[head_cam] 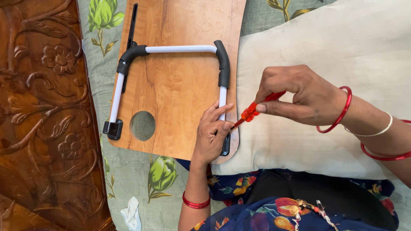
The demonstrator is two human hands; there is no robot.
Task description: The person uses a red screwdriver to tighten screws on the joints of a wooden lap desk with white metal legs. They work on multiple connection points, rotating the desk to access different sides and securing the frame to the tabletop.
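item: patterned dark blue garment, nearest the camera at the bottom edge, with floral print and a small chain ornament.

item: left hand, red bangle at the wrist, lying on the lower right corner of the wooden board. fingers pressed down around the lower end of the white tube of the u-shaped leg frame, steadying it just above the black hinge bracket; it pins rather than lifts.

item: right hand, red and white bangles on the forearm, held over the pale cushion. thumb and fingers pinched together on the handle of the orange screwdriver.

relation: the screwdriver's long axis runs slantwise from the right hand, down and to the left, toward the bracket; its tip disappears at the left fingertips, so contact with a screw cannot be told. the bracket lies left of and below the gripping hand, and the left hand is the nearer of the two to it, touching the tube beside it.

item: board, underside up, round cut-out near the lower left, the leg frame lying flat on it, black elbows at the far corners, a second black bracket at the left foot.

item: green floral bedcover beneath, with a crumpled white scrap.

item: carved dark wood panel, far left.
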